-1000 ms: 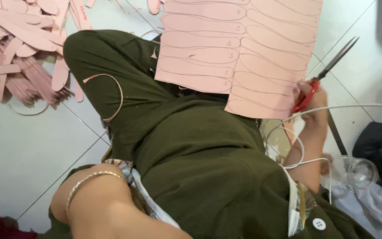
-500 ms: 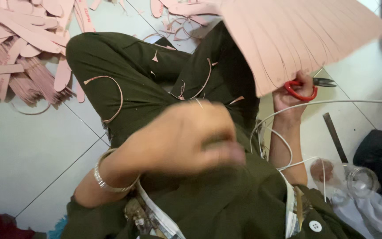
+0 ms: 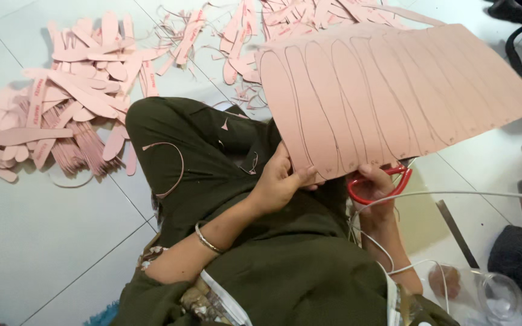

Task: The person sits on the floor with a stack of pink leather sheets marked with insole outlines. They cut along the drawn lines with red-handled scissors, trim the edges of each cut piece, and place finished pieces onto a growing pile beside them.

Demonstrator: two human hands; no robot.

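Left hand: the left hand (image 3: 282, 181) is clamped on the lower edge of the pink sheet (image 3: 388, 96), thumb on the upper face, fingers hidden beneath.
Right hand: the right hand (image 3: 374, 188) is closed through the loops of the red-handled scissors (image 3: 382, 184), just beside the left hand, under the sheet's lower edge; blades hidden behind the sheet.
Pink sheet: large, flat, marked with a row of long rounded outlines drawn side by side; held tilted above the lap, over the white tiled floor (image 3: 37, 241).
Wrist: a thin metal bangle (image 3: 208, 240) sits on the left forearm.
Lap: dark green garment (image 3: 212, 157) with thin pink trimmings lying on it.
Cut pieces: a pile of pink cut shapes (image 3: 74, 90) lies on the floor toward its far left; some bear a small printed mark, too small to tell.
Cable: a white cable (image 3: 454, 194) runs across the right side.
Packaging: a clear plastic container (image 3: 496, 296) lies near the floor's near right corner.
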